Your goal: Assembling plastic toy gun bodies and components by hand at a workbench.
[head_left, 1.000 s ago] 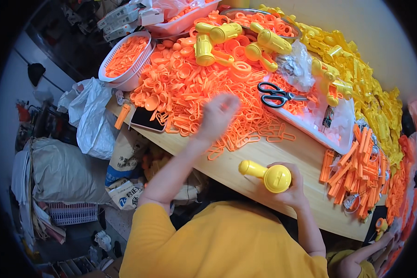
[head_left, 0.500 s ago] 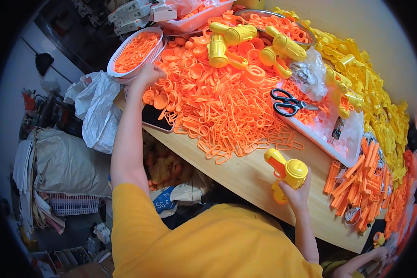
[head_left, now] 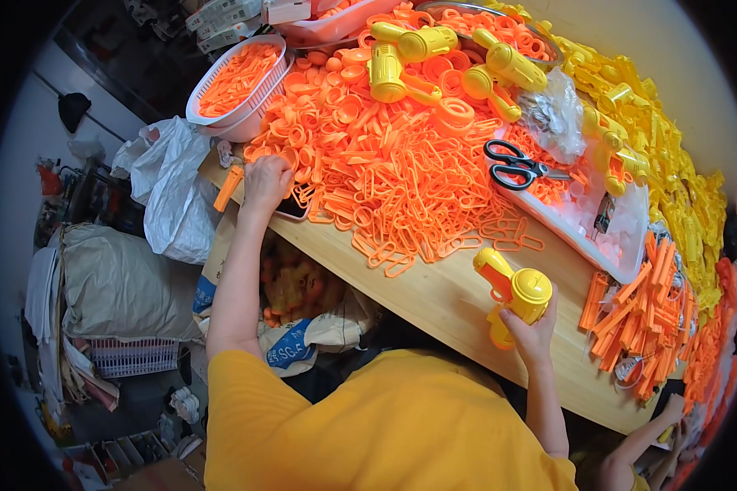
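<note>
My right hand [head_left: 533, 329] grips a yellow plastic toy gun [head_left: 512, 293] with a round domed end, just above the table's near edge. My left hand [head_left: 266, 186] is curled at the table's left corner, palm down, against the edge of a heap of small orange cup-shaped parts [head_left: 348, 123]. An orange strip-like piece [head_left: 228, 189] sticks out from its outer side and appears held in the palm. The fingertips are partly hidden among the orange parts. Just beyond the hand stands a white oval basket [head_left: 195, 96] of similar orange pieces.
Orange oval links [head_left: 401, 209] spread over the table's middle. Black-handled scissors [head_left: 520, 165] lie on a white tray [head_left: 626, 266]. Other yellow toy guns [head_left: 386, 72] rest on the heap. Orange strips [head_left: 640, 315] are piled at right, beside a co-worker's arm [head_left: 643, 438]. A dark flat device [head_left: 293, 204] lies near the left hand.
My left hand has moved from beside the basket toward the near table corner, and an orange piece now shows at it. My right hand keeps the yellow toy gun in nearly the same place.
</note>
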`<state>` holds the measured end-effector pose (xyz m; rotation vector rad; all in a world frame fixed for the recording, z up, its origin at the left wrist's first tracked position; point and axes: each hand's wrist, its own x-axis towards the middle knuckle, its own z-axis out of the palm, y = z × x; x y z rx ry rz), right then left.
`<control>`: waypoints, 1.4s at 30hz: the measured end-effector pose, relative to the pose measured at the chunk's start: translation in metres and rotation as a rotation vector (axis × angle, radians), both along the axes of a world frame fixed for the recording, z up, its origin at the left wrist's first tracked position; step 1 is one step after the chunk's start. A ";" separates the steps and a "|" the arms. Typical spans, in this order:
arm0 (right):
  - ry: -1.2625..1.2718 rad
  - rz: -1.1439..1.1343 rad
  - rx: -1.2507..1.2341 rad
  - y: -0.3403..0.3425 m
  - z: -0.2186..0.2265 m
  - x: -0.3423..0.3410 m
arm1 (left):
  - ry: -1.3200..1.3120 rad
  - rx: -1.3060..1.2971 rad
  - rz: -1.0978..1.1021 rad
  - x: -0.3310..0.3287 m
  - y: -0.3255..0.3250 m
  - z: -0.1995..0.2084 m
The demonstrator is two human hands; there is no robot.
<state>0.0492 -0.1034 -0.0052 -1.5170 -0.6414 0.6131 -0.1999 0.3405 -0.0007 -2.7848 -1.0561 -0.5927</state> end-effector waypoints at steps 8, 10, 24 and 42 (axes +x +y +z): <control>-0.035 0.001 0.005 -0.002 -0.002 0.001 | -0.192 -0.089 -0.010 -0.001 0.000 -0.002; -0.059 -0.003 0.039 -0.005 -0.008 0.004 | -0.274 -0.226 0.047 -0.001 0.001 -0.002; -0.127 -0.004 -0.050 0.004 0.004 -0.008 | -0.846 -0.756 0.001 0.034 -0.033 0.040; -0.431 -0.061 0.114 0.019 0.003 -0.023 | -0.402 -0.969 -0.925 0.203 -0.293 0.048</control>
